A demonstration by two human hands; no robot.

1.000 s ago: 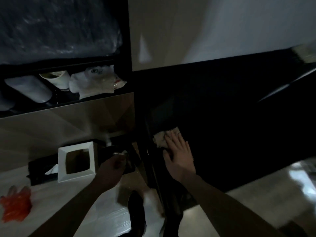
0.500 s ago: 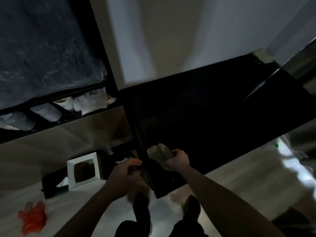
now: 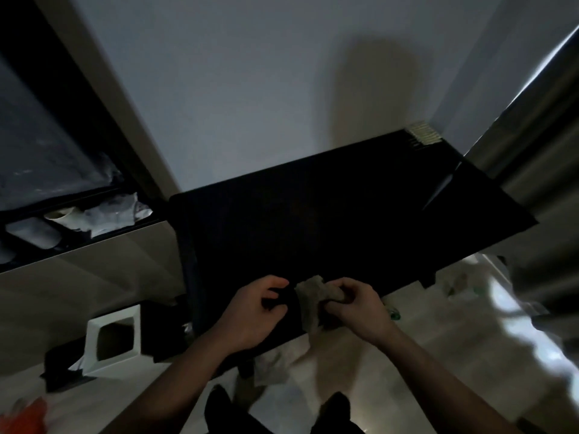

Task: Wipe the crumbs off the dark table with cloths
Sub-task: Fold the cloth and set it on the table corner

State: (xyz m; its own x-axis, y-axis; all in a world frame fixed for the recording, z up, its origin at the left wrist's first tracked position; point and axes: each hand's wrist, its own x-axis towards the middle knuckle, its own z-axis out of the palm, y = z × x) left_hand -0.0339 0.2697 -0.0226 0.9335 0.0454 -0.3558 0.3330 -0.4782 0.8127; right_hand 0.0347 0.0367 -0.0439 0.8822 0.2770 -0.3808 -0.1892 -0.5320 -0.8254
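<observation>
The dark table fills the middle of the head view, its top almost black in the dim light; no crumbs can be made out on it. A crumpled pale cloth hangs over the table's near edge. My right hand pinches the cloth's right side with curled fingers. My left hand hovers just left of the cloth over the near edge, fingers curled; whether it holds anything is hidden in the dark.
A white square bin stands on the floor at the left, by a dark box. A crumpled tissue lies on the floor under the table edge. A shelf with a cup and bags is far left. An orange bag lies bottom left.
My right hand went from pressing flat on the cloth to gathering it up and pulling it to the table's near edge. My left hand came up beside it. The view tilted upward.
</observation>
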